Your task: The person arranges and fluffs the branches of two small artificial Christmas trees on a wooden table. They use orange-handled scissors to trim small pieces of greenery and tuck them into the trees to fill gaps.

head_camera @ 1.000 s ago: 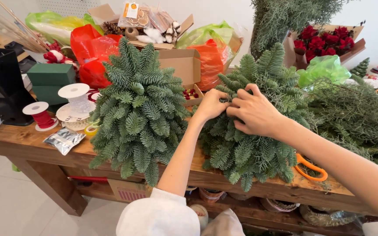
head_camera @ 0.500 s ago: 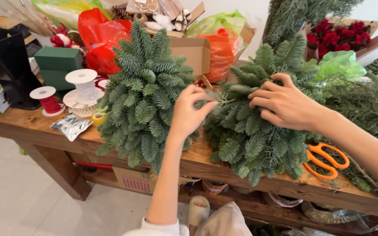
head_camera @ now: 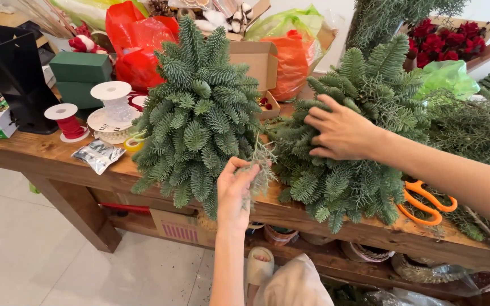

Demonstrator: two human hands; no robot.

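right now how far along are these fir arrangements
Two bushy fir arrangements stand built on the wooden bench: the left fir arrangement and the right fir arrangement. In hand: the left hand holds a pale sprig between them, while the right hand rests on the right one. Neither shows ribbon; the spools sit unused.

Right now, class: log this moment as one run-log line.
left hand: holds pale sprig | right hand: on right fir arrangement | scissors: on bench

arms: bare, no sleeves | trousers (head_camera: 293, 283): pale, maybe beige | footwear (head_camera: 258, 265): light slipper
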